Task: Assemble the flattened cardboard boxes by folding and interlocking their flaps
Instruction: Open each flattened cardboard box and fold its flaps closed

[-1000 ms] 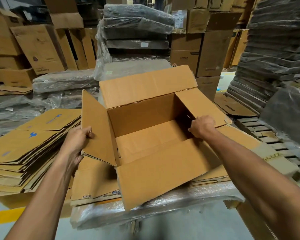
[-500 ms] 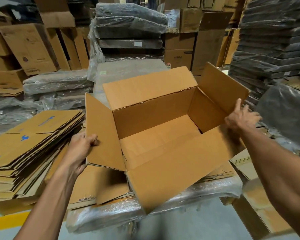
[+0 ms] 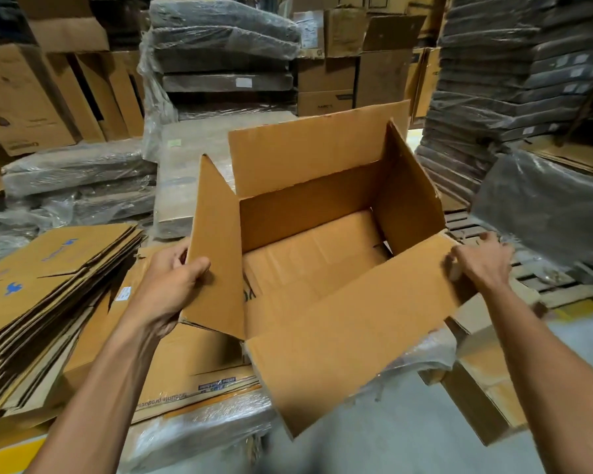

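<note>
Left of the box [image 3: 308,268] lies a stack [image 3: 42,295] of flattened cartons, some marked with a blue print; the left hand [image 3: 166,285] grips the box's left flap [image 3: 216,248], thumb on its inner face, the other fingers hidden behind it; that flap stands nearly upright. The box sits open-topped on a plastic-wrapped bundle [image 3: 199,429], its floor flaps already folded flat, its far flap [image 3: 315,148] raised; the near flap [image 3: 350,340] hangs out toward the person. The right flap [image 3: 411,186] stands up too; the right hand [image 3: 483,265] pinches the near flap's right corner, fingers curled over its edge; beyond the box rise wrapped dark stacks [image 3: 528,80].
</note>
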The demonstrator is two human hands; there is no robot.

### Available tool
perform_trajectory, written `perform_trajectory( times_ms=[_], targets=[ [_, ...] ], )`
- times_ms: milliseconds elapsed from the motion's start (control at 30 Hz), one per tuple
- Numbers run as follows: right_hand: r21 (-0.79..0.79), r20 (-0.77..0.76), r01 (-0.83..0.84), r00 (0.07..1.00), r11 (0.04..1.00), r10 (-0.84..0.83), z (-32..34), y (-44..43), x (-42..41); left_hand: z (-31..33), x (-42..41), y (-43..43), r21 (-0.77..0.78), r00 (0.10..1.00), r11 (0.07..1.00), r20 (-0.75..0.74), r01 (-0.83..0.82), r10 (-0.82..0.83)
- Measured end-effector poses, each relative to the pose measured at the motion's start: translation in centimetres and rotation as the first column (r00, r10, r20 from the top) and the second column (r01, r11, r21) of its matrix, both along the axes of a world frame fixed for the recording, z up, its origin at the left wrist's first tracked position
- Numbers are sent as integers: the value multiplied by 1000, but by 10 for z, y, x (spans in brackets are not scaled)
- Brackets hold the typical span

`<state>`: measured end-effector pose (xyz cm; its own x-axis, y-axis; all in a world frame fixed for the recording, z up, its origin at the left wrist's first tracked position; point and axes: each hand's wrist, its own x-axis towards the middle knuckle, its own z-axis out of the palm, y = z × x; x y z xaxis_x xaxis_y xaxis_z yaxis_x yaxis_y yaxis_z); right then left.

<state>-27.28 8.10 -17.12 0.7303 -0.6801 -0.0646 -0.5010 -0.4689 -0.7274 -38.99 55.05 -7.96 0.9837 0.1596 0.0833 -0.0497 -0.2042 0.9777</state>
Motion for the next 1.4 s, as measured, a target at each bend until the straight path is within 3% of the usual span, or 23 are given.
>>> perform_trajectory(
  times_ms=[67, 167, 267, 333, 400, 533, 667, 800, 1033, 1167, 1267, 1400],
  targets=[
    [157, 178, 60, 980, 986, -89, -12, -18, 1, 6, 5, -5, 28, 1000, 1000, 2, 12, -12],
    [453, 417, 89, 858, 887, -299, -20, -31, -1, 14, 8, -9, 50, 999, 998, 23, 44, -45],
    [677, 499, 65, 691, 734, -522, 3, -8, -23, 21, 5, -16, 15, 997, 997, 35, 73, -74],
    [787, 512, -40, 599, 615, -616, 4, -1, -28, 25, 4, -20, 11, 995, 996, 48, 85, -86],
    [841, 508, -193, 601, 506, -617, 10, 19, -33, 28, 6, -24, 35, 995, 995, 50, 88, -90],
    [772, 526, -303, 798, 558, -294, 23, 68, -35, 35, 6, -40, 193, 979, 962, 39, 191, -202],
    [749, 476, -334, 872, 573, -113, 41, 110, -33, 44, 9, -53, 257, 964, 939, 70, 230, -255],
    [783, 401, -349, 916, 516, 12, 42, 129, -32, 44, 12, -64, 359, 943, 885, 34, 297, -331],
    [727, 514, -461, 857, 509, 43, 77, 155, -49, 56, 22, -71, 470, 883, 763, -85, 443, -461],
    [488, 532, -608, 776, 626, 340, 105, 180, -37, 67, 25, -75, 548, 847, 665, -178, 508, -500],
    [231, 352, -656, 745, 719, 567, 120, 211, -28, 70, 26, -71, 560, 857, 662, -199, 498, -476],
    [48, 179, -652, 751, 757, 636, 124, 237, -14, 62, 30, -55, 514, 864, 698, -225, 498, -451]
  ],
)
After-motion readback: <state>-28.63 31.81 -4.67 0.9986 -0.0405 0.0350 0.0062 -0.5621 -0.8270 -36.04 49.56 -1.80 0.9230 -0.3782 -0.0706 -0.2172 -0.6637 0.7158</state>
